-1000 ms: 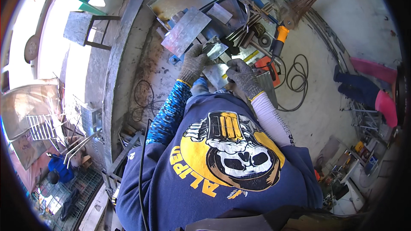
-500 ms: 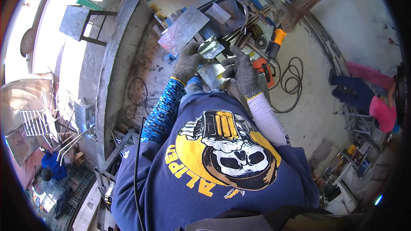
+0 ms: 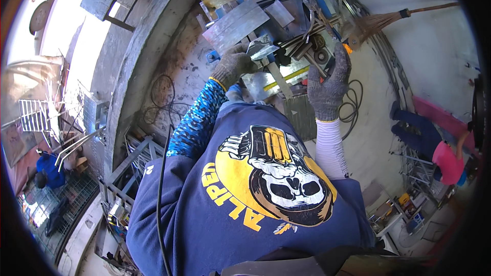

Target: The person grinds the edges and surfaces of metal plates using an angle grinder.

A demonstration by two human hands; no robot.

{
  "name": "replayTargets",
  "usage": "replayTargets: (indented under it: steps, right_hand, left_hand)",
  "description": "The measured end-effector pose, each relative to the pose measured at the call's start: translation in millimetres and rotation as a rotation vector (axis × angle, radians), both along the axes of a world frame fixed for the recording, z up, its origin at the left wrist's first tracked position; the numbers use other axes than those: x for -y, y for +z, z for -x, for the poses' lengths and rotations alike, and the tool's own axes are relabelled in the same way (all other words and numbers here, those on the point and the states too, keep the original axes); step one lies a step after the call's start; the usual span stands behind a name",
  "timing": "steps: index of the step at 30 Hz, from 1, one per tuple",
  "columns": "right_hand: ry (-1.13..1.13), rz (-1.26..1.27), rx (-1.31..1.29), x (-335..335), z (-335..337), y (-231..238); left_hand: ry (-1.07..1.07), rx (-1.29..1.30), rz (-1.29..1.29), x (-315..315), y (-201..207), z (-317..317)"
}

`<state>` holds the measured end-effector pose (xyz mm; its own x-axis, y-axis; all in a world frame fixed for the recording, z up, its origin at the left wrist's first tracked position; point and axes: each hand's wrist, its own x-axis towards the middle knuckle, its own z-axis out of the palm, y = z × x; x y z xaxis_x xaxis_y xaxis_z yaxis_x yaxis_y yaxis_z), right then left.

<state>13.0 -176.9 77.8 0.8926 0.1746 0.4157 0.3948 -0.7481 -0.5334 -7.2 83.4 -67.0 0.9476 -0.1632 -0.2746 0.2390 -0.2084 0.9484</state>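
Note:
My left hand point(image 3: 234, 65), in a grey knit glove, is closed with its fingertips on a small shiny piece of sheet metal point(image 3: 262, 47), which is tilted up. My right hand point(image 3: 330, 89), gloved the same way, has its thumb apart from its raised fingers. It is over an orange-and-black tool, of which only an orange bit point(image 3: 348, 48) shows past the fingers. Below the small piece lie a bright metal sheet point(image 3: 255, 86), a yellow strip point(image 3: 296, 77) and a narrow flat metal bar point(image 3: 279, 79).
Larger metal sheets point(image 3: 236, 26) lie just beyond my hands. A straw broom point(image 3: 376, 24) leans at the far right, and a coiled black cable point(image 3: 354, 107) lies right of my right hand. A concrete ledge point(image 3: 135, 53) runs along the left. People are at both sides, one in pink point(image 3: 449, 162).
My right hand has left the small metal piece and moved right, over the orange tool, its fingers now raised. My left hand keeps the piece. The whole view has shifted slightly.

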Motion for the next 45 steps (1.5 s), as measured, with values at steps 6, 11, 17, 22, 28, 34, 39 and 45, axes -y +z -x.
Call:
replayTargets:
  steps: [6, 11, 17, 22, 28, 34, 39, 45]
  right_hand:
    - [0.167, 0.283, 0.085, -10, 13, -5]
    - [0.419, -0.174, -0.265, -25, 25, -1]
    - [0.329, -1.895, -0.814, -9, -1, 18]
    - [0.338, -2.445, -0.832, 9, -9, 5]
    - [0.294, -2.448, -0.906, 6, -5, 3]
    - [0.426, -2.437, -0.949, 7, -7, -3]
    - [0.516, -2.272, -1.022, 16, -12, -30]
    - [-0.152, -0.103, -1.092, 66, 17, -190]
  left_hand:
    - [-0.114, 0.209, -0.32, -6, -14, 0]
    - [0.058, 0.06, 0.052, -5, -50, 6]
    - [0.436, -0.463, 0.71, 9, 15, -2]
    - [0.462, -0.492, 0.58, 12, 18, -2]
    - [0.435, -0.47, 0.524, 10, 13, -2]
    - [0.424, -0.471, 0.515, 11, 16, -5]
    - [0.449, -0.473, 0.537, 13, 6, -3]
    - [0.455, -0.428, 0.399, 5, -8, 8]
